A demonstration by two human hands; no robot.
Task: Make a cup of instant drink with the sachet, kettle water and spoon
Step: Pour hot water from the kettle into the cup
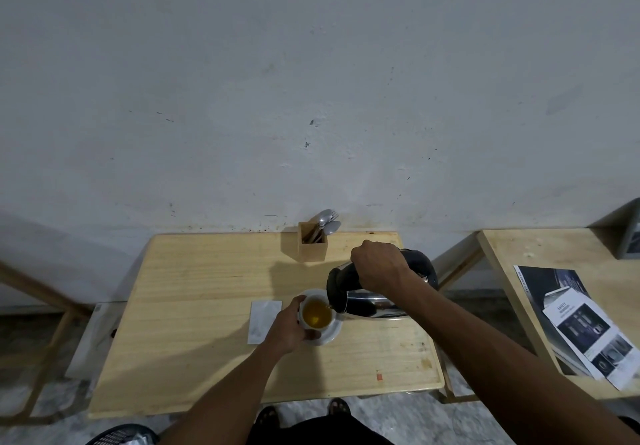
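A white cup (316, 313) holding amber liquid stands on a white saucer (330, 335) on the wooden table (194, 306). My left hand (289, 328) wraps around the cup's left side. My right hand (379, 264) grips the black handle of a steel kettle (370, 304), which is tilted with its spout over the cup's right rim. A white sachet (262, 320) lies flat just left of the cup. Spoons (327, 225) stand in a wooden holder (312, 246) at the table's back edge.
A second wooden table (540, 257) stands to the right with printed leaflets (578, 323) on it. A wall rises right behind both tables. A wooden frame (45, 309) stands at the left, and a dark basket (121, 436) sits at the lower left.
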